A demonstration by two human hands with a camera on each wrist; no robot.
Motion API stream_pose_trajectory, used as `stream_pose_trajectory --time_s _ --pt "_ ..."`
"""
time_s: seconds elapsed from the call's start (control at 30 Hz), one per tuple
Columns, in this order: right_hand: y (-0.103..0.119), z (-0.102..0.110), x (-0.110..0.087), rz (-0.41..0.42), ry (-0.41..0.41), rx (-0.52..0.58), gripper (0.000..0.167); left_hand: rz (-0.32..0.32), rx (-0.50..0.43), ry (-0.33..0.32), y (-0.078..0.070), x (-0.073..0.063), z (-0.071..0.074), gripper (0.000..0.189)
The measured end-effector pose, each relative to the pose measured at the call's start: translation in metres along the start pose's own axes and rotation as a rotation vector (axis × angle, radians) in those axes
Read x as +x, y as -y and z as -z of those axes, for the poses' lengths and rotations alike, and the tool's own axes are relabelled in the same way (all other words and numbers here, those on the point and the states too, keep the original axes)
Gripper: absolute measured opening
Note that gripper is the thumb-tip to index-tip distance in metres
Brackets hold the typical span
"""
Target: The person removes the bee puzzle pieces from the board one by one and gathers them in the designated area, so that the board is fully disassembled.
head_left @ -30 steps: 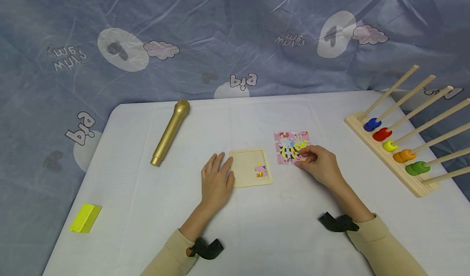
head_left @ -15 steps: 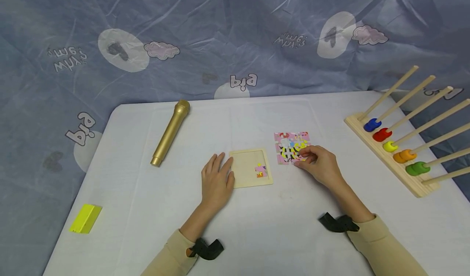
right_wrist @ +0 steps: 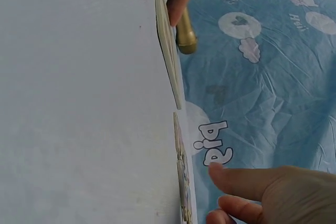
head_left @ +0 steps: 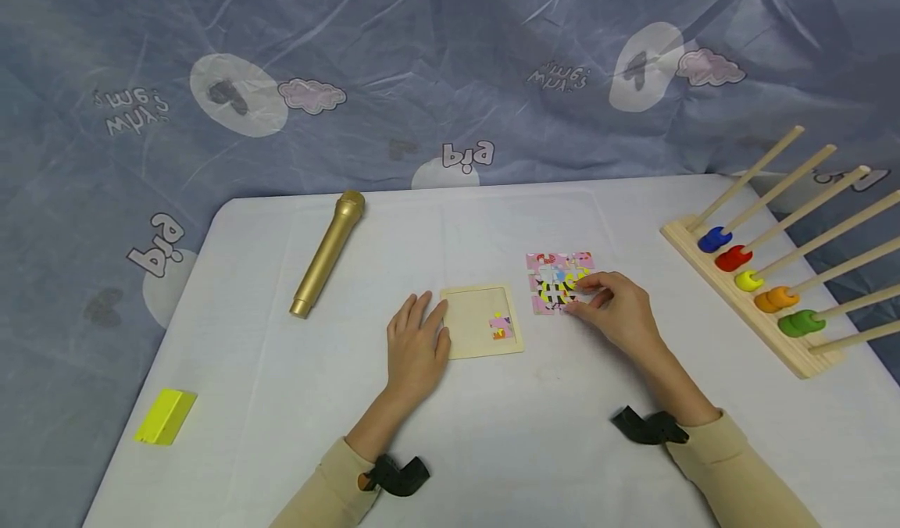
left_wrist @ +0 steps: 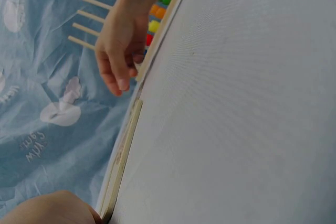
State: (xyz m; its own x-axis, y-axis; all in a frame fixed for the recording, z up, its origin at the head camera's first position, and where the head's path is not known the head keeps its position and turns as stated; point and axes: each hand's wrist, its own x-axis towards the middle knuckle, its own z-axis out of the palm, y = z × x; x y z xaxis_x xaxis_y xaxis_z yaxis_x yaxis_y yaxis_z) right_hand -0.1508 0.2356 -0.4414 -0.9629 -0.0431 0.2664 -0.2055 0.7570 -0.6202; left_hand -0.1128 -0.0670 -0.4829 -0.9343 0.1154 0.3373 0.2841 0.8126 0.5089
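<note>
In the head view a square wooden puzzle tray (head_left: 481, 354) lies mid-table, with a single pink puzzle piece (head_left: 501, 327) in its lower right corner. My left hand (head_left: 415, 356) rests at the tray's left edge, fingers spread. To the right lies a bee-picture jigsaw (head_left: 551, 261), its pieces laid together on the cloth. My right hand (head_left: 619, 313) hovers over the jigsaw's right side, covering part of it. Its thumb and index finger are bent and apart. In the right wrist view the thumb (right_wrist: 241, 182) stands clear of the thin puzzle pieces, and no piece shows between the fingers.
A gold microphone (head_left: 326, 255) lies at the back left of the white table. Near the left edge sits a yellow block (head_left: 166, 417). At the right stands a wooden peg rack (head_left: 745, 301) with coloured beads, its pegs pointing outward.
My right hand has lifted slightly away from the jigsaw's lower right part, uncovering a bit more of it. My left hand and the tray stay in place.
</note>
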Motion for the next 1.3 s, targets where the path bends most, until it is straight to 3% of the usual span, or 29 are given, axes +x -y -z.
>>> stream_pose_trajectory --time_s 0.2,0.5,0.73,1.3 --pt "0.018 -0.007 0.0 -0.011 0.05 0.083 0.031 0.001 -0.001 0.005 0.0 0.0 0.0 0.038" --pt "0.054 -0.043 -0.01 0.088 0.198 0.205 0.034 0.005 -0.008 0.003 0.001 -0.001 -0.001 0.038" --pt "0.063 -0.057 -0.016 0.147 0.172 0.227 0.035 0.0 -0.003 -0.005 0.001 -0.001 -0.002 0.038" --pt "0.06 -0.059 -0.017 0.109 0.186 0.213 0.033 -0.012 -0.007 -0.01 0.001 0.0 -0.001 0.038"
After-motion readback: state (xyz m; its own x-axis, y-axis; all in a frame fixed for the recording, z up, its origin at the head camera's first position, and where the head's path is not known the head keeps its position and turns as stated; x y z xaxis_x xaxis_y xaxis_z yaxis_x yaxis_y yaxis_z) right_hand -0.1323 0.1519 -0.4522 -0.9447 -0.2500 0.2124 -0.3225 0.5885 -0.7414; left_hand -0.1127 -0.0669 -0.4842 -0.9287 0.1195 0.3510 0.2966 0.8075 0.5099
